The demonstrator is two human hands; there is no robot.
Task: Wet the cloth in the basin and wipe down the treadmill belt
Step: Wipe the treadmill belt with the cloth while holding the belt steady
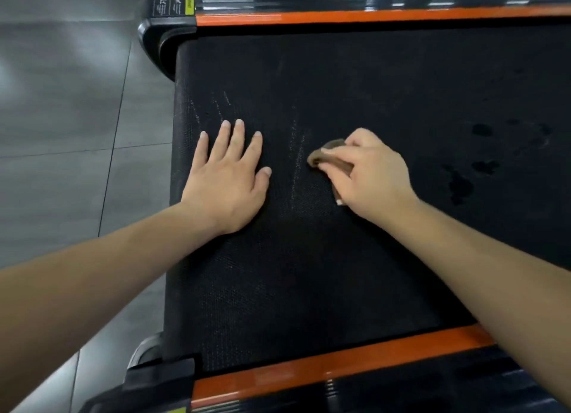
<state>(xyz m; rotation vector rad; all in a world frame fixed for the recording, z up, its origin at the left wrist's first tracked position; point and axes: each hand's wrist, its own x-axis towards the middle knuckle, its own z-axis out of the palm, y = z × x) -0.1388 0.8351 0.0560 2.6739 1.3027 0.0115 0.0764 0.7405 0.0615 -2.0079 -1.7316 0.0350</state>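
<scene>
— Belt (355,82) first: black, textured, filling most of the view between two orange side rails (370,16). Dark wet blotches (460,185) out to the right, faint pale streaks (298,162) mid-belt.

— So, wiping under way, not finished?

— Looks so. Judging by the drips, cloth already wetted; streaks between the hands not yet cleared, near stretch looking dry and untouched.

— And the hands?

— Left hand (228,177) flat on the belt, fingers spread, gripping nothing, probably bracing. Right hand (370,171) curled over the cloth (329,157), pressing it down onto the belt just right of the streaks.

— Cloth itself?

— Small, brown, bunched up, mostly hidden under the fingers; only one edge poking out.

— Basin? Anything in it?

— Nowhere in view. Only grey floor tiles (61,103) to the left, so no telling about water.
</scene>
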